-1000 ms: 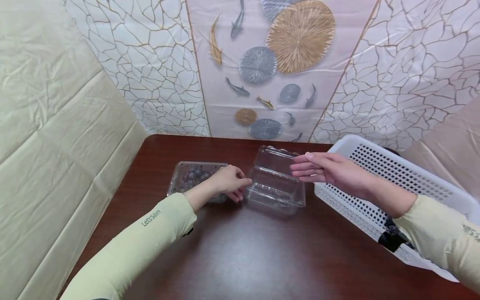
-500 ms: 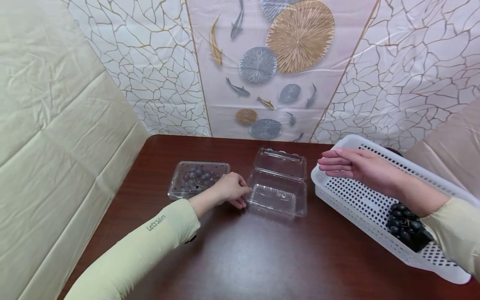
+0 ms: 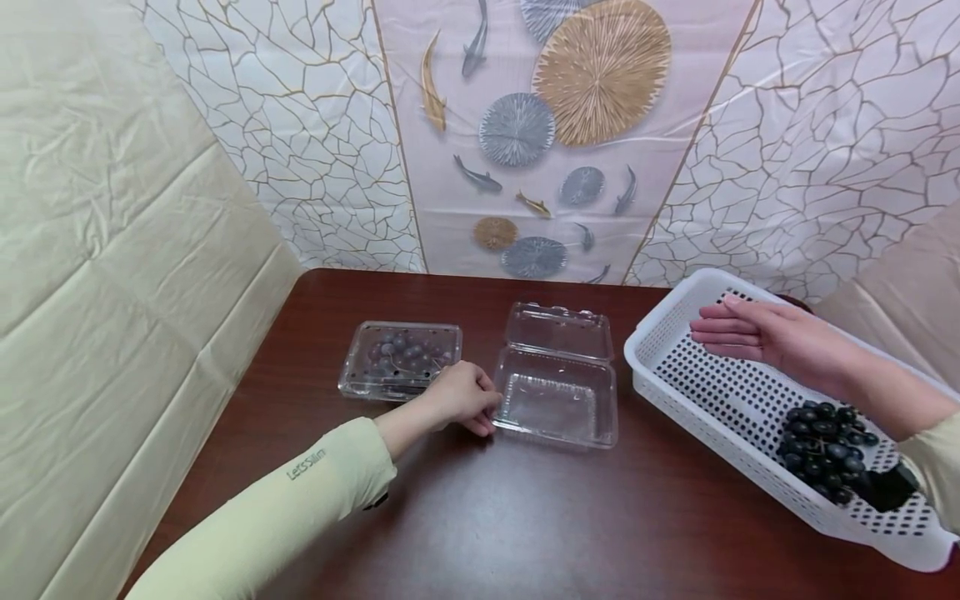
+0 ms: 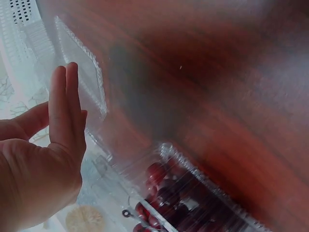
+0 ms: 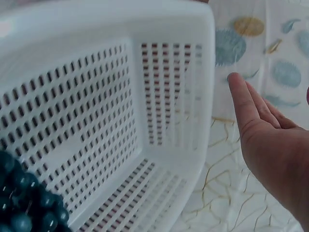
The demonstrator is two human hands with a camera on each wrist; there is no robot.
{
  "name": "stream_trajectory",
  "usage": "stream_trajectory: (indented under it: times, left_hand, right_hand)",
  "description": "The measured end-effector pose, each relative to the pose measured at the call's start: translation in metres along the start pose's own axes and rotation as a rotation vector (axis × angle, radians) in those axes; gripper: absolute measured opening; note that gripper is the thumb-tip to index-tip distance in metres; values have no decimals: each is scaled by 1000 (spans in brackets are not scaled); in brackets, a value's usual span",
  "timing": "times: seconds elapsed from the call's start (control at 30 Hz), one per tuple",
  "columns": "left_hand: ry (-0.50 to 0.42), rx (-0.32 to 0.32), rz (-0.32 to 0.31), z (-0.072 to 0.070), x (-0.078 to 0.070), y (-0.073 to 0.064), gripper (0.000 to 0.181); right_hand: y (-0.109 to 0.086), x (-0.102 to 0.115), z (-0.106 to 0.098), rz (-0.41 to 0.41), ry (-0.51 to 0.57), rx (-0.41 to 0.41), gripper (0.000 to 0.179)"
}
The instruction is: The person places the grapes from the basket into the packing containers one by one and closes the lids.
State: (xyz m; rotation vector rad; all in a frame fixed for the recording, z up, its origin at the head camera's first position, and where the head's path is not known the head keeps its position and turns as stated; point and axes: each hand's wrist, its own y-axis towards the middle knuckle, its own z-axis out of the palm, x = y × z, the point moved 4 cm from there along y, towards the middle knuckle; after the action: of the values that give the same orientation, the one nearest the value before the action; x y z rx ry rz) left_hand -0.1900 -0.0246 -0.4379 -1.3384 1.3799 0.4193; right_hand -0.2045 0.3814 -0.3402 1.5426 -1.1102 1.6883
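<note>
My left hand [image 3: 465, 398] pinches the left edge of a clear hinged plastic container [image 3: 555, 408], thumb at the rim and fingers along its outer side. In the left wrist view, the left hand [image 4: 58, 135] partly covers the container wall [image 4: 89, 82]. The lid [image 3: 561, 332] stands raised at the back. My right hand [image 3: 780, 337] hovers over the white perforated basket [image 3: 750, 454], fingers straight and together, holding nothing. Dark grapes [image 3: 821, 450] lie in the basket below that forearm.
Left of the open container is a lidded clear plastic box [image 3: 360, 367] of grapes [image 3: 405, 354], partly behind my left hand. All stand on a dark wooden table [image 3: 480, 517]. Patterned sheets [image 3: 517, 242] line the back and sides.
The open container has shifted slightly toward me together with my left hand. My right hand has moved right, away from the container lid and over the basket, uncovering the grapes.
</note>
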Motion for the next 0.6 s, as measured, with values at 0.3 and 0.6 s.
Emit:
stream_trajectory:
  times: [0.3,0.6]
  left_hand:
    - [-147,-48,-33,1,13,-8,7]
    - [-186,-40,-34,6,15,-17,7]
  right_hand:
    - [-17,-12,-34,52,-124,-51,44]
    - [-33,-24,-65,226,-452,-144,56]
